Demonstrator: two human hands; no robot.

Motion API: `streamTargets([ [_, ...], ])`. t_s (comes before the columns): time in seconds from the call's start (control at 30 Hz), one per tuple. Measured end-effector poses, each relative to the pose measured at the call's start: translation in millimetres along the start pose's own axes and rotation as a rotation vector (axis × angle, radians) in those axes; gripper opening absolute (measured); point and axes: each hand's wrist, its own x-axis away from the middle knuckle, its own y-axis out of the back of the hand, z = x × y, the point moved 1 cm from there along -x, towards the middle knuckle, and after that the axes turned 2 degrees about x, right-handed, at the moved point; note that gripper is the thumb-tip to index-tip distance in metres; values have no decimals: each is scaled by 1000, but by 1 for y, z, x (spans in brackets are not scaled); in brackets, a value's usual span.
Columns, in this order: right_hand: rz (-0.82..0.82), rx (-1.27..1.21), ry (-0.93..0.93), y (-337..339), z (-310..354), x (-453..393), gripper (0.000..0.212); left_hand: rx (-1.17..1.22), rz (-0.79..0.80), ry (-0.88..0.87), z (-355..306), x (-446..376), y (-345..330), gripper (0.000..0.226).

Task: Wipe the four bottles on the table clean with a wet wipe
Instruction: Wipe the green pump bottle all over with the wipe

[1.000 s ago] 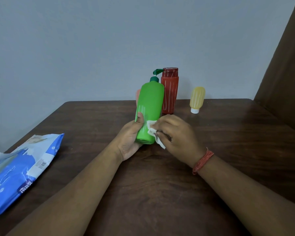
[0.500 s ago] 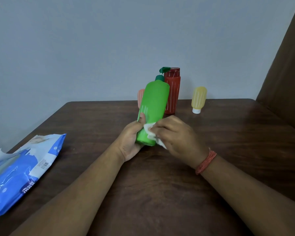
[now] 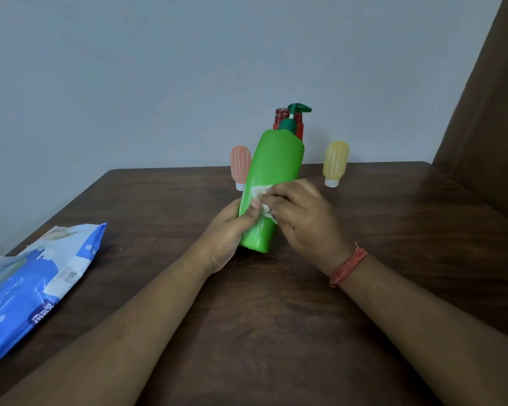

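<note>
The green pump bottle (image 3: pixel 272 183) is gripped low on its body by the left hand (image 3: pixel 228 230), fingers curled round it, thumb laid on its front. A white wet wipe (image 3: pixel 261 197) is pinched in the curled fingers of the right hand (image 3: pixel 302 218) and pressed against the bottle's middle. The bottle is tilted, its base at the dark wooden table (image 3: pixel 276 317). Farther off, a red bottle (image 3: pixel 288 118) is seen behind it, a pink bottle (image 3: pixel 239 165) to its left and a yellow bottle (image 3: pixel 335 162) to its right. A blue wipes pack (image 3: pixel 33 288) lies at the near left.

Red bottle (image 3: pixel 299 131) mostly behind green bottle (image 3: pixel 272 183).
</note>
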Motion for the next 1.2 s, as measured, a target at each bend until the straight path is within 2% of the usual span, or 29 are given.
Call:
streamTargets([
  [0.13,-25,1,-84,-1,-4,2,23,100,16,87,-7,9,-9,67],
  [0.3,93,-116,-9,5,-3,3,28,231,-14,128,-4,19,-3,72],
  [0.4,31,-82,-45,6,2,-1,29,275,18,115,-5,22,-2,70],
  [0.53,-32,-14,-182,9,-5,-4,35,211,36,72,-6,21,-5,64],
  [0.63,-35,-15,-151,12,-3,-6,35,169,60,42,-4,21,-3,55],
  [0.77,-38,60,22,8,6,-7,31,61,10,3,-3,19,-4,71],
  [0.9,-59,74,-116,8,-2,-8,35,-4,-12,9,1,14,-5,79],
  [1.07,111,35,128,10,11,-5,36,32,-25,15,-1,15,-6,76],
  [1.2,60,54,-35,9,8,-10,37,-1,-49,33,-2,15,-7,78],
])
